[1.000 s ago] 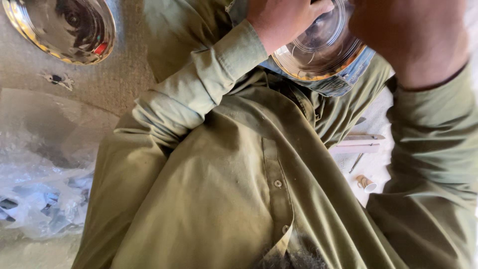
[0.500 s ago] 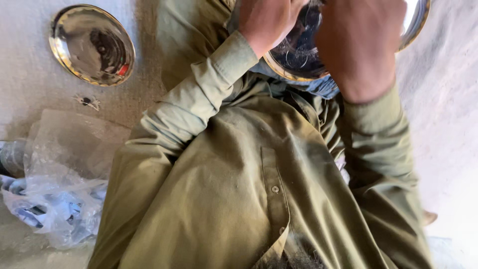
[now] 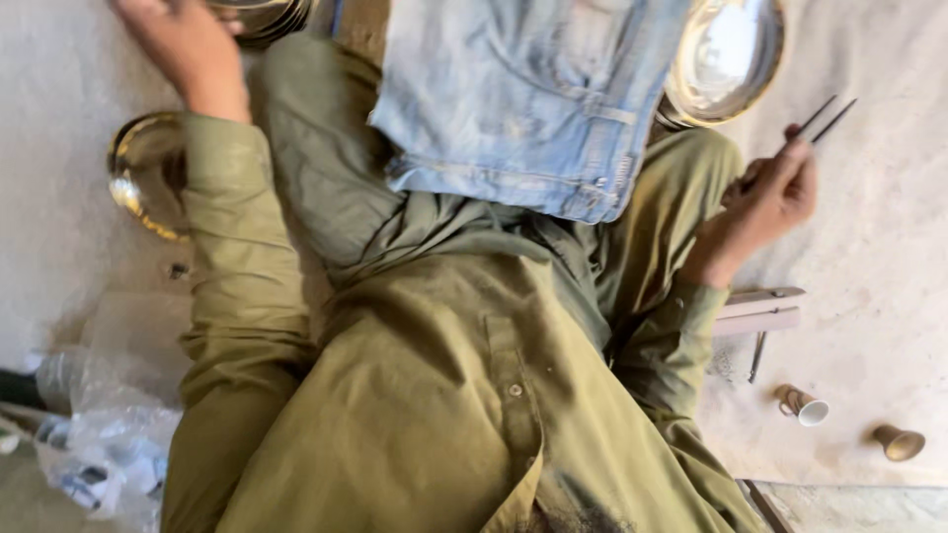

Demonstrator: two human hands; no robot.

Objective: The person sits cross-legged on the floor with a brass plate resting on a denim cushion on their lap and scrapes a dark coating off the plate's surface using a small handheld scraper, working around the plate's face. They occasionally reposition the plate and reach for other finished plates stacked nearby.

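My left hand (image 3: 183,49) reaches to the top left and touches the rim of a stack of shiny metal plates (image 3: 267,15) at the frame's top edge; its fingers are cut off there. Out to the right, my right hand (image 3: 770,192) grips two thin dark metal rods (image 3: 825,116) that point up and away. A folded piece of blue denim (image 3: 533,99) lies across my lap over the olive-green clothing. One polished metal plate (image 3: 726,54) sits beyond the denim at top right. Another plate (image 3: 143,173) lies on the ground, partly under my left sleeve.
Crumpled clear plastic bags (image 3: 99,444) lie at lower left. By my right elbow are pale flat strips (image 3: 760,311) and a thin tool (image 3: 755,357). A small white-mouthed cup (image 3: 802,405) and a small brass cone (image 3: 899,442) lie on the sandy ground at lower right.
Both hands were holding a metal plate over the denim. Now the hands are apart: the left has gone to the stack at top left, and the right has moved right and holds thin rods.
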